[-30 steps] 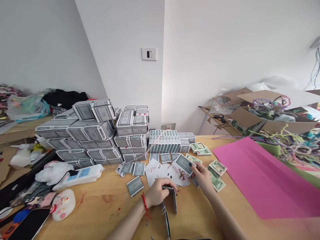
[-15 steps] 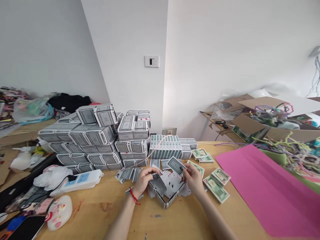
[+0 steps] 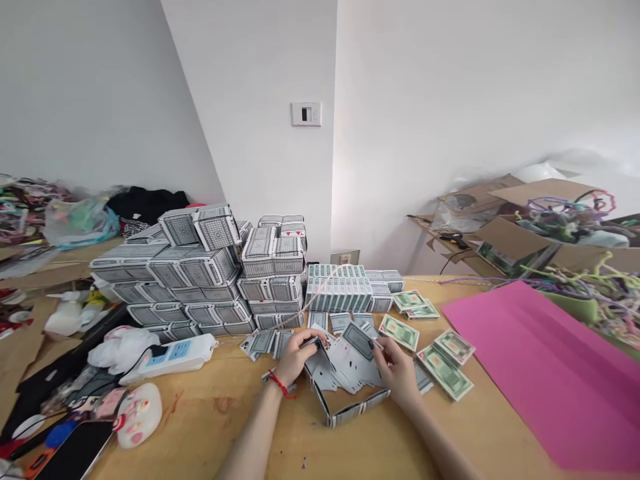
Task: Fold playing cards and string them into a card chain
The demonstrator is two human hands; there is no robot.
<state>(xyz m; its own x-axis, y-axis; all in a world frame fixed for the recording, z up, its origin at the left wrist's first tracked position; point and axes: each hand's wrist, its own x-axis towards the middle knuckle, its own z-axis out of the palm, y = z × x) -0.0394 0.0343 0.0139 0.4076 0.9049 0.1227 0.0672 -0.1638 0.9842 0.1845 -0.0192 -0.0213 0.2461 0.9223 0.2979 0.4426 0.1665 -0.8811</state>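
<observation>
Precariously, the left hand (image 3: 296, 358) pinches an upright card (image 3: 316, 348) and the right hand (image 3: 397, 365) grips a patterned-back card (image 3: 358, 341) above a low card wall (image 3: 350, 408) on the wooden table (image 3: 220, 427); one slipped pinch could topple the wall.

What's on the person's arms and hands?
Both forearms are bare, with no sleeves or gloves. The left hand has a thin red cord around its wrist. No band or cord shows on the right hand or its wrist.
</observation>
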